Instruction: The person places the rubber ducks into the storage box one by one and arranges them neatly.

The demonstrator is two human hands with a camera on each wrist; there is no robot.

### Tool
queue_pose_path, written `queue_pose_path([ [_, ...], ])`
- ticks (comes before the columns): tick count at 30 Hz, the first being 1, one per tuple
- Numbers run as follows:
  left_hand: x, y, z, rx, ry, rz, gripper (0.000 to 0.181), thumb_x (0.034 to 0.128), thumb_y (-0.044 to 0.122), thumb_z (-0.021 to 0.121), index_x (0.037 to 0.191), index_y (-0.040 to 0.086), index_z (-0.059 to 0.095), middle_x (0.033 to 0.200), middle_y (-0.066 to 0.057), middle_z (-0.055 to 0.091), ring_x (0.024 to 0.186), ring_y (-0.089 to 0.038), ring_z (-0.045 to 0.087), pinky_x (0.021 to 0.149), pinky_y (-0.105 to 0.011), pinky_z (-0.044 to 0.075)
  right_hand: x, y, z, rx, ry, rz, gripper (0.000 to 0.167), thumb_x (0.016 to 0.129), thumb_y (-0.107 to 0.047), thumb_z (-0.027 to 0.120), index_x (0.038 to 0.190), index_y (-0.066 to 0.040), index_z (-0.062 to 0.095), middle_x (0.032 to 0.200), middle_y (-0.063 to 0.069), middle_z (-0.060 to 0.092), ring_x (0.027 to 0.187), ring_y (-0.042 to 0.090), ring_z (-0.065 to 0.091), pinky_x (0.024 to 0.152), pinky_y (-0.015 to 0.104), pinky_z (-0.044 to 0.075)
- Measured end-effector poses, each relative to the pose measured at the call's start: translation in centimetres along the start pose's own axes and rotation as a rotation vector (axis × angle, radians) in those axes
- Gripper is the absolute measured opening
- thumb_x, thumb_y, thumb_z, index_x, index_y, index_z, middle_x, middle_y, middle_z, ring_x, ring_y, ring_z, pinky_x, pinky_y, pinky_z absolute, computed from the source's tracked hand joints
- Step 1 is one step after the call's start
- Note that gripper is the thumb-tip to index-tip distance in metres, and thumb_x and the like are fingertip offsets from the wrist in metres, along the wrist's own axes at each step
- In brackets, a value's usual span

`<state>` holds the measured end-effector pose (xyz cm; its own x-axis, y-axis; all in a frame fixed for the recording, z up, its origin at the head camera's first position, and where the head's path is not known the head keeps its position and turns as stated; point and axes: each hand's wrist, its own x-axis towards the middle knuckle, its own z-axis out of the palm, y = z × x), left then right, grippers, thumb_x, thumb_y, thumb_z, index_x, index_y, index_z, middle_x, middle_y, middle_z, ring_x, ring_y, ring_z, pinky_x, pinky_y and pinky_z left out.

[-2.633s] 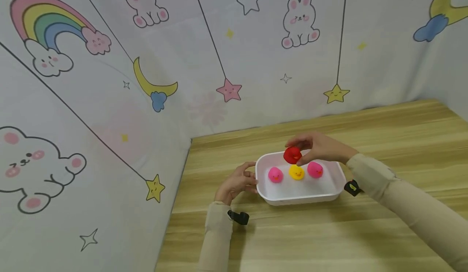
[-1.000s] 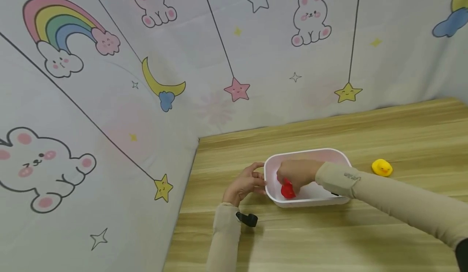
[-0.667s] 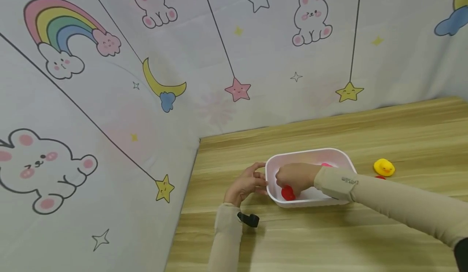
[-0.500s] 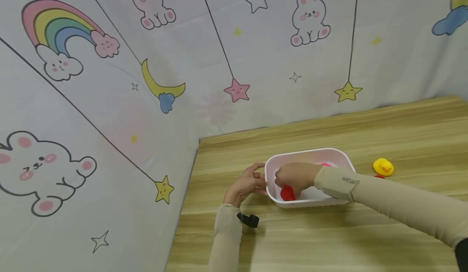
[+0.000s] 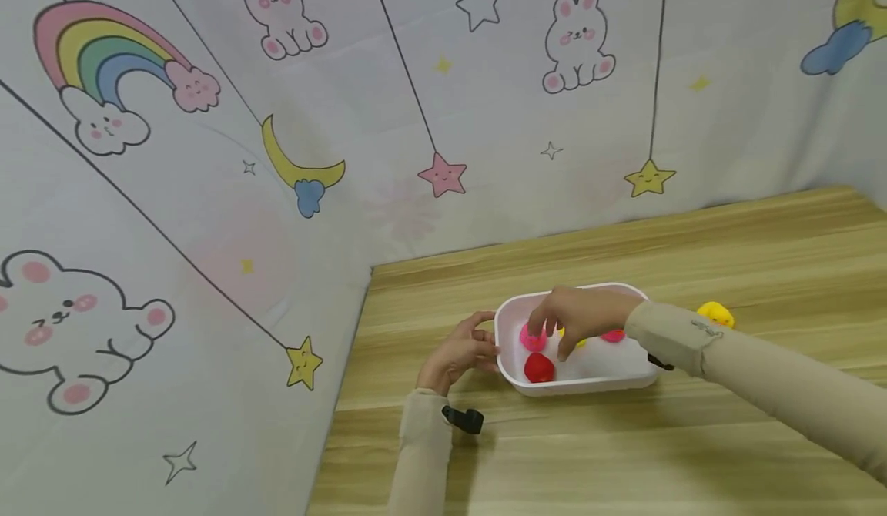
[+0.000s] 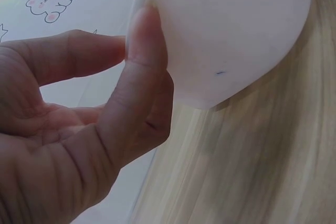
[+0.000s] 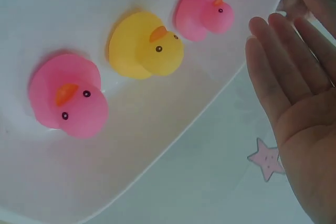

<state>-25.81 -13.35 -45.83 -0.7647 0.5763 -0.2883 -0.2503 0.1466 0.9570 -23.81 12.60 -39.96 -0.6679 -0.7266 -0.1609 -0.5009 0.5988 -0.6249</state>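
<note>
Right hand (image 5: 580, 317) over tray (image 5: 582, 386), ducks (image 7: 128, 45) inside, sleeve lettering (image 5: 707, 327) — blurred

White oblong tub (image 5: 601, 384), rounded corners, upright. Left hand (image 5: 453, 358) pinches its left rim, thumb against outer wall. Inside, a row of rubber ducks: pink duck (image 5: 532, 338) at left, yellow duck (image 7: 144, 45) mid-row, second pink duck (image 7: 68, 94) at right; all three upright, orange beaks, black eyes. Red duck (image 5: 539, 368) in near left corner. Right hand (image 5: 585, 312) above row, fingers loosely bent. Another yellow duck (image 5: 716, 314) outside, right of tub, partly behind sleeve.
</note>
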Motion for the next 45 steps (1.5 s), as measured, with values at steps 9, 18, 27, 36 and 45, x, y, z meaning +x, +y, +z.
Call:
queue_pose_path([
  [9,0.3,-0.6,0.1,-0.015,0.007,-0.006,0.069,0.0869,-0.016,0.057,0.151,0.001,0.038,0.09,-0.011,0.057,0.073,-0.019,0.062,0.067,-0.036,0.064,-5.2,2.5,-1.2,0.277,0.113,0.102,0.052,0.081,-0.005,0.083,0.131,-0.006,0.068,0.129,0.013,0.066,0.123,0.044,0.058,0.098,0.054,0.055],
  [18,0.3,-0.9,0.4,-0.019,-0.011,-0.005,0.067,0.0876,-0.016,0.056,0.15,0.001,0.038,0.091,-0.013,0.056,0.072,-0.018,0.061,0.066,-0.036,0.065,-10.2,4.3,-0.7,0.349,0.216,0.146,0.058,0.083,-0.011,0.083,0.136,0.0,0.062,0.134,0.021,0.062,0.127,0.047,0.054,0.091,0.04,0.06],
  [27,0.1,-1.1,-0.3,-0.005,-0.004,0.001,0.068,0.0871,-0.015,0.058,0.151,0.0,0.037,0.088,-0.008,0.056,0.071,-0.016,0.061,0.063,-0.03,0.063,-13.5,6.0,-1.1,0.346,0.318,0.094,0.057,0.086,-0.015,0.08,0.136,0.003,0.06,0.135,0.024,0.06,0.127,0.05,0.051,0.098,0.046,0.056],
  [36,0.2,-0.9,-0.6,-0.007,-0.008,0.005,0.069,0.0871,-0.014,0.058,0.151,0.0,0.036,0.091,-0.011,0.057,0.071,-0.016,0.062,0.062,-0.028,0.063,-17.0,9.8,-0.9,0.358,0.426,0.169,0.062,0.083,-0.01,0.081,0.139,0.003,0.057,0.138,0.028,0.056,0.127,0.036,0.056,0.093,0.034,0.058],
  [45,0.4,-0.6,-0.4,-0.003,-0.015,0.016,0.07,0.0862,-0.013,0.058,0.151,0.0,0.036,0.089,-0.008,0.055,0.073,-0.017,0.06,0.063,-0.03,0.063,-19.7,13.7,-0.4,0.195,0.414,0.309,0.071,0.079,-0.013,0.083,0.14,0.006,0.054,0.141,0.026,0.053,0.129,0.051,0.048,0.095,0.026,0.054],
])
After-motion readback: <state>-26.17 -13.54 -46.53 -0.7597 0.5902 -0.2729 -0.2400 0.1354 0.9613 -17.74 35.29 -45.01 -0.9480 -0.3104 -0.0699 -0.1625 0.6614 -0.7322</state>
